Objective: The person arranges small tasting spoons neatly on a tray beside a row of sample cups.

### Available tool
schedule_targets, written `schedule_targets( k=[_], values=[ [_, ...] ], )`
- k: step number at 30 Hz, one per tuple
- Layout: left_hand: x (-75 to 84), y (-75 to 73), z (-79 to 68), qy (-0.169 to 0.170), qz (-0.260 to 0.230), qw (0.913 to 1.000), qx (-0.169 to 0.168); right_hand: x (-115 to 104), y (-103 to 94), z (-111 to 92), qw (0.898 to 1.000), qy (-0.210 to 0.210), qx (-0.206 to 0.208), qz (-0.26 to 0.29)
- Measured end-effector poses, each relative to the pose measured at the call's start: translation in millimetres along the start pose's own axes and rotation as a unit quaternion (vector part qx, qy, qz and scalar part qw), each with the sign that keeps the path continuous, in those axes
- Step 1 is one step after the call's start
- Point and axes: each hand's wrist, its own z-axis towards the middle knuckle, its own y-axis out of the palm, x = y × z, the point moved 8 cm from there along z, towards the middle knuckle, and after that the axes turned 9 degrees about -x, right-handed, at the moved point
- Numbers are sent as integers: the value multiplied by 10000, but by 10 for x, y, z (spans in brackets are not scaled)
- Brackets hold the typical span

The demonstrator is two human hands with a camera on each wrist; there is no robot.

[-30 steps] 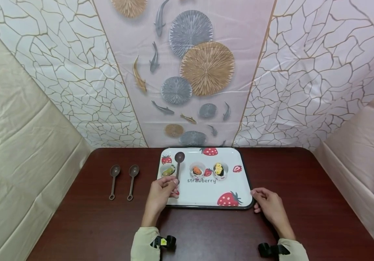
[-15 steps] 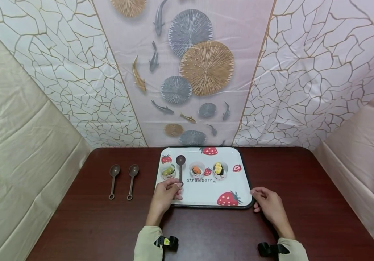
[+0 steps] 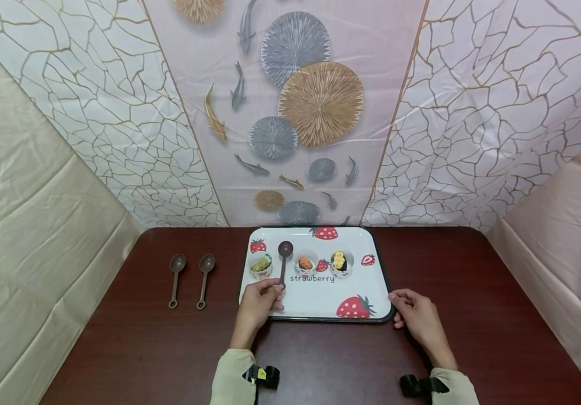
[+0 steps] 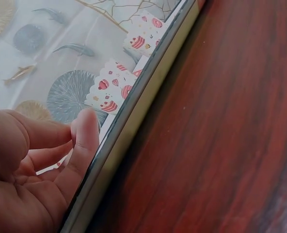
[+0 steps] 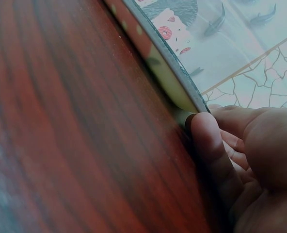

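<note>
My left hand (image 3: pixel 259 304) pinches the handle end of a brown measuring spoon (image 3: pixel 284 265) over the left part of a white strawberry-print tray (image 3: pixel 311 304). The spoon's round bowl points away from me, between a paper cup with green-topped food (image 3: pixel 261 265) and one with orange-topped food (image 3: pixel 305 263). To their right stands a third cup with yellow-topped food (image 3: pixel 340 262). The left wrist view shows thumb and fingertip pressed together near the tray's front edge; the spoon is hidden there. My right hand (image 3: pixel 419 318) pinches the tray's dark rim at the front right corner.
Two more brown measuring spoons (image 3: pixel 175 281) (image 3: pixel 205 281) lie side by side on the dark red wooden table (image 3: pixel 331 365), left of the tray. A patterned cloth (image 3: pixel 295 140) hangs right behind the tray's far edge, with beige fabric on both sides.
My left hand has shifted a little to the right with the spoon, uncovering more of the green-topped cup. The right hand stays at the tray's corner.
</note>
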Motion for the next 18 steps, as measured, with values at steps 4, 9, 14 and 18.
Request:
schedule_targets(
  k=[4,9,14,18],
  values=[
    [10,0,-16,14,94,9999,139,-4,0,-1,10000,18,-1,-14],
    [9,-4,-34,-30,246,9992,298,-8,0,-1,10000,17,0,-22],
    [0,-16,-31,-81,398,9985,371,-8,1,-2,10000,37,-6,-40],
    [5,-23,-24,-125,484,9979,418,-17,0,3,10000,6,-12,-40]
  ],
)
